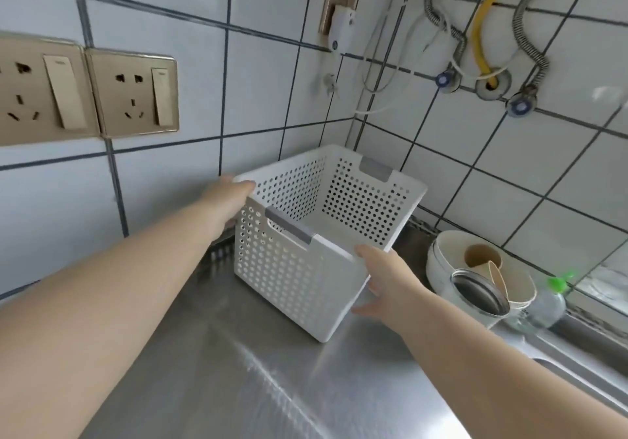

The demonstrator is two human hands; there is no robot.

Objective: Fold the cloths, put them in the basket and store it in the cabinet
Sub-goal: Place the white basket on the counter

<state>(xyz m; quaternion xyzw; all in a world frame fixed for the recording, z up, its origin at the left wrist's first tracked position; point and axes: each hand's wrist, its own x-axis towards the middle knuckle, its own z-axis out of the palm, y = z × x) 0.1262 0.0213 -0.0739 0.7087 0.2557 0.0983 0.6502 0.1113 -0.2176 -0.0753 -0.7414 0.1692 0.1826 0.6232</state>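
Note:
A white perforated plastic basket (292, 268) with grey handle strips stands in the corner of a steel counter (238, 370), and nothing shows inside it. My left hand (226, 200) grips its left rim corner, fingers over the edge. On the near right corner rests my right hand (384, 279), fingers on the rim and thumb low against the side wall. No cloths and no cabinet are in view.
Tiled walls close the corner behind the basket, with gold sockets (132, 93) at the left and hoses (482, 30) at the right. A white bowl holding paper cups (482, 258), a glass jar (479, 297) and a green-capped bottle (550, 299) crowd the right.

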